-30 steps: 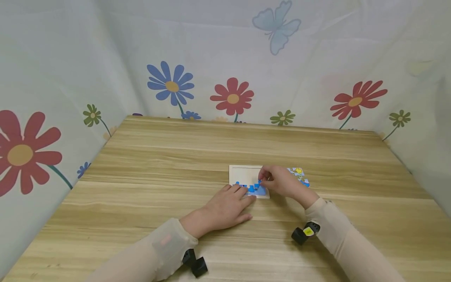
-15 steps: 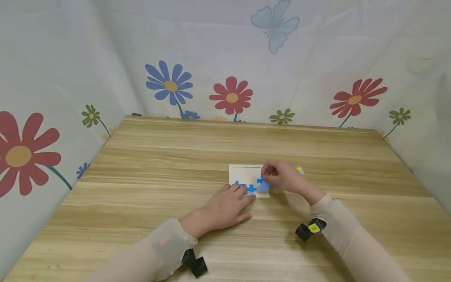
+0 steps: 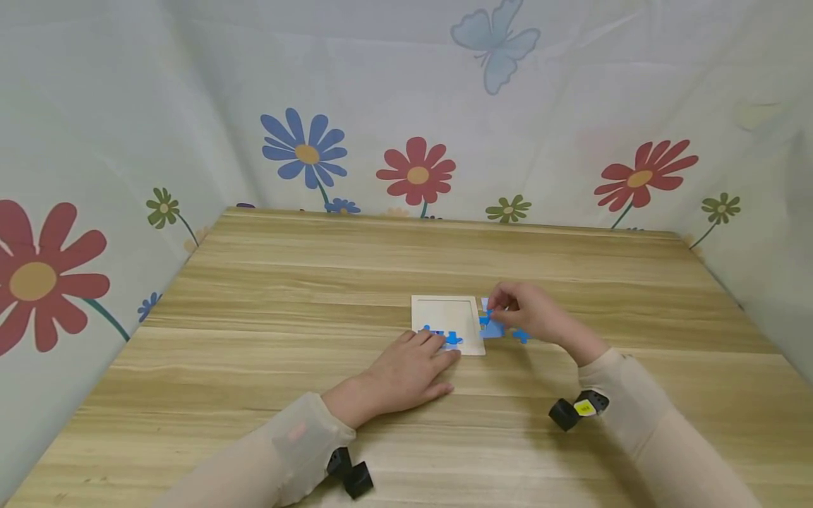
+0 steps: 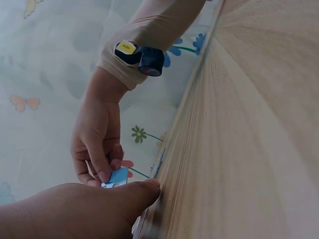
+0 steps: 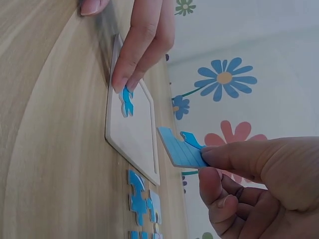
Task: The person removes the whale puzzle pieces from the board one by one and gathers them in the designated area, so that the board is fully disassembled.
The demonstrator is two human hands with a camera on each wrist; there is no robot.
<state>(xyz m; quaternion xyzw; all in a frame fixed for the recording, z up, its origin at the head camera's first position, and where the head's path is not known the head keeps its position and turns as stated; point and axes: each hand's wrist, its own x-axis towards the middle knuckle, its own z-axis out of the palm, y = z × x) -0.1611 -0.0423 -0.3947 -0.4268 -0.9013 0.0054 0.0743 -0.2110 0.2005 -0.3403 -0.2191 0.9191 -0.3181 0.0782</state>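
Note:
In the head view, a shallow wooden puzzle tray point(image 3: 444, 314) lies on the table. My left hand point(image 3: 406, 370) reaches to its near left part, and the fingertips press on blue jigsaw pieces point(image 3: 452, 339) inside. To the right of the tray, my right hand point(image 3: 530, 314) pinches a blue jigsaw piece point(image 5: 179, 149) between thumb and index finger. The right wrist view has this piece raised off the table, striped in light blue with a notched edge. Past my left thumb, the left wrist view catches the held piece point(image 4: 118, 176) too.
Loose blue jigsaw pieces point(image 5: 137, 194) lie beside the tray, one of them point(image 3: 522, 336) below my right hand; others are partly hidden. A wooden table point(image 3: 305, 282) spreads around. Behind it hangs a pale cloth point(image 3: 362, 70) printed with flowers.
My right hand has lifted the blue piece out of the tray's near right corner and carried it right, past the tray's edge. The left hand has stayed in place.

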